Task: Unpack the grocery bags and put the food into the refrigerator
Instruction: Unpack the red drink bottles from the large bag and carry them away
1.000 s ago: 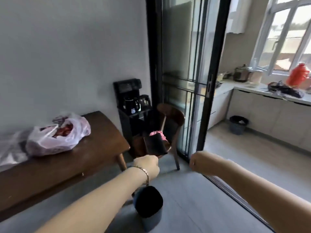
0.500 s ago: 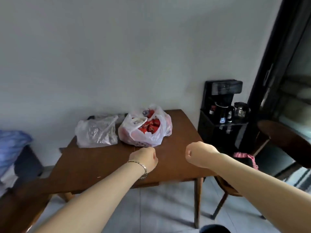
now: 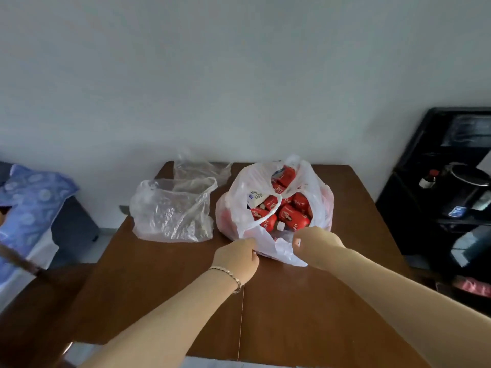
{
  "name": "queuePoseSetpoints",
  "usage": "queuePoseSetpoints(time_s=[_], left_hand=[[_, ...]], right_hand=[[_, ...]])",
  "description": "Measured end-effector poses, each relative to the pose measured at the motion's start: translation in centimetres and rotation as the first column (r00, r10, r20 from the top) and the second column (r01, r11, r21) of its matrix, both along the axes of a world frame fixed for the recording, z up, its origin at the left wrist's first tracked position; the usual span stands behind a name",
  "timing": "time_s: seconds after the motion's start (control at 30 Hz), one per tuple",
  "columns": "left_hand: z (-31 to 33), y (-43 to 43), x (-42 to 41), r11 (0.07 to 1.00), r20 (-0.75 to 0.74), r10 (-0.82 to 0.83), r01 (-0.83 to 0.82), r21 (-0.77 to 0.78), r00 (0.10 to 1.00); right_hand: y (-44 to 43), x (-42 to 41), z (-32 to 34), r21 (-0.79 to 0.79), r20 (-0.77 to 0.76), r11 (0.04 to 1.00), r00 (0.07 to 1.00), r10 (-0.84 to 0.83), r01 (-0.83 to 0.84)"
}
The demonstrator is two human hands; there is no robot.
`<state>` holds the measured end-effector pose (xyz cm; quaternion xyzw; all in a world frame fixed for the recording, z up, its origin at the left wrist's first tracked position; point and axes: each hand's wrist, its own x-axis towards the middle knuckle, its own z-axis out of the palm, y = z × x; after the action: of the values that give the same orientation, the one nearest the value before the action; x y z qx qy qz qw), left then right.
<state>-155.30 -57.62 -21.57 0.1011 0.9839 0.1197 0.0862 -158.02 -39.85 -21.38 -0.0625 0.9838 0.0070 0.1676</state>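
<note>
Head camera: we are standing over a brown wooden table (image 3: 305, 314) and taking hold of the white grocery bag (image 3: 236, 205) with both hands. Our left hand (image 3: 235, 257), wearing a thin bracelet (image 3: 229, 274) at the wrist, is clenching its fingers (image 3: 249, 248) around the bag's near edge. Our right hand (image 3: 316, 241) is curling its fingers (image 3: 299, 241) into the same loose plastic, just to the right of the left ones. A flap of the bag is lying on the table between the two sets of fingers.

The bag is sitting just beyond our fingertips, with its mouth gaping upward. Red packets (image 3: 292, 216) are crowding the opening directly past the right fingers. A white carton (image 3: 256, 196) is showing further back, and a small white cap (image 3: 280, 226) is poking up close to the fingers.

Beyond and to the left of the left fingers, a crumpled clear plastic bag (image 3: 170, 211) is lying just beside the grocery bag. A second clear bag (image 3: 199, 168) is slumping behind it against the grey wall (image 3: 239, 75); we cannot tell what either is holding.

Well to the right of the right fingers, a black stand (image 3: 414, 187) is carrying a dark kettle (image 3: 470, 176) and a small red-capped bottle (image 3: 427, 179). Far to the left of the left fingers, a blue patterned cloth (image 3: 29, 197) is resting off the table.
</note>
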Motion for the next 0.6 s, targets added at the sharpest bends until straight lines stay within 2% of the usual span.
queuePoseSetpoints(time_s=[0.13,0.23,0.27,0.33,0.43,0.47,0.5,0.6], left_hand=[[-3.0,0.1,-6.5,0.967,-0.168,-0.253,0.251,-0.034,0.953],[-5.2,1.0,-11.1,0.854,-0.265,-0.520,0.499,-0.147,0.812],[-5.7,1.5,-12.3,0.804,-0.248,-0.594,0.549,-0.229,0.765],[-6.5,2.6,-14.3,0.690,-0.117,-0.694,0.611,-0.387,0.710],[-7.9,4.0,-17.4,0.431,0.078,-0.798,0.657,-0.619,0.598],[-8.2,4.3,-18.6,0.396,0.136,-0.777,0.646,-0.653,0.614],[-8.5,4.5,-19.8,0.414,0.170,-0.731,0.627,-0.660,0.661],[-9.8,3.0,-22.5,0.623,0.209,-0.460,0.481,-0.617,0.863]], right_hand=[[-0.8,-5.2,-3.0,-0.093,0.053,0.990,0.993,-0.105,0.109],[-1.1,-7.8,-3.9,-0.135,0.104,0.970,0.976,-0.189,0.202],[-1.1,-8.4,-4.3,-0.135,0.108,0.962,0.969,-0.222,0.236],[-0.9,-9.7,-5.3,-0.155,0.141,0.939,0.948,-0.286,0.307],[-0.5,-11.6,-6.4,-0.159,0.189,0.927,0.932,-0.310,0.340],[-0.3,-12.4,-6.7,-0.178,0.224,0.915,0.920,-0.322,0.363],[-0.1,-13.2,-7.2,-0.197,0.254,0.908,0.914,-0.317,0.369],[-0.1,-15.9,-9.5,-0.165,0.319,0.924,0.905,-0.282,0.346]])
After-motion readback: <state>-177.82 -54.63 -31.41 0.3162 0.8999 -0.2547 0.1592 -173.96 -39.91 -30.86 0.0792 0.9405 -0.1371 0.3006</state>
